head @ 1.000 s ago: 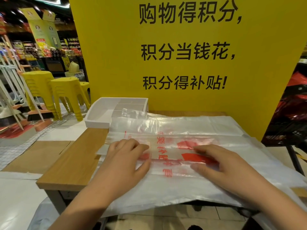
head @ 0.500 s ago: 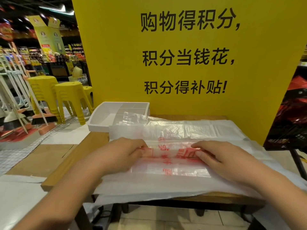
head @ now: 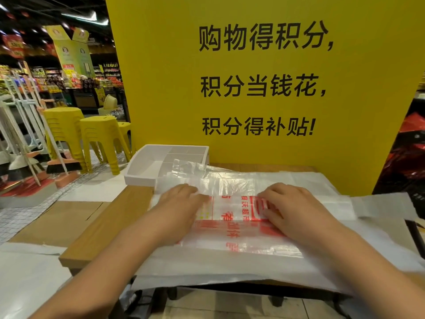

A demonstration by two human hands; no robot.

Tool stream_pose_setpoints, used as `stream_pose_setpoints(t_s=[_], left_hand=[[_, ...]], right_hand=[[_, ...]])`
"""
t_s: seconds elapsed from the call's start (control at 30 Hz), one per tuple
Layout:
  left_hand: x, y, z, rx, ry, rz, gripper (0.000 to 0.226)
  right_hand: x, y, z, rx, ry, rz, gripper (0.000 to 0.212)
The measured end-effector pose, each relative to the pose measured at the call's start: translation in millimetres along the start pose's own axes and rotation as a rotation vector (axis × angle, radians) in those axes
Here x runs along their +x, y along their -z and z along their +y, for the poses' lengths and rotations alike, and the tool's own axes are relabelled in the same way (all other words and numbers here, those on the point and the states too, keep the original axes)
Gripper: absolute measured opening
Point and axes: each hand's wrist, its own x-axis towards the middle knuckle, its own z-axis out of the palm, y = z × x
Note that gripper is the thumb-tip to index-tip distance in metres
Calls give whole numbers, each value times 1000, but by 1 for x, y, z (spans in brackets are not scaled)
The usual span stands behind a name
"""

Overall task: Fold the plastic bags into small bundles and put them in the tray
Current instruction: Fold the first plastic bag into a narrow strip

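A clear plastic bag (head: 232,229) with red print lies partly folded on top of a pile of flat white bags (head: 230,268) on the wooden table (head: 103,226). My left hand (head: 181,203) grips the bag's folded far edge at its left end, fingers curled. My right hand (head: 294,203) pinches the same fold at the right, its fingertips tucked under a plastic layer. The white divided tray (head: 142,173) stands at the table's far left corner, just beyond my left hand, with a crumpled flap of clear plastic lying over its near right part.
A tall yellow board (head: 253,65) with black writing stands right behind the table. Yellow stools (head: 101,134) and brooms (head: 23,146) stand on the floor at the left. Red bags (head: 409,146) show at the right edge. The bag pile overhangs the table's near edge.
Both hands have moved away from me and carried the bag's near part over onto itself, so other red print now faces up. The camera has tilted up a little.
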Motion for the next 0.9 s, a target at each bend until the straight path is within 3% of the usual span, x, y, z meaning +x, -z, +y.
stream_pose_setpoints(t_s=[0.23,0.43,0.6,0.73,0.9], left_hand=[[1,-17,32,-159,-44,-28,47],[-6,-40,34,-211,20,7,52],[-12,-39,26,-182,67,-74,62],[-12,-39,26,-187,74,-67,65],[-11,-40,27,-218,73,-18,61]], right_hand=[[1,-14,-45,255,22,-157,47],[-12,-20,-54,260,-60,-308,56],[-29,-11,-11,234,-179,-401,75],[-55,4,49,107,-421,-419,126],[-53,6,47,25,-459,-497,123]])
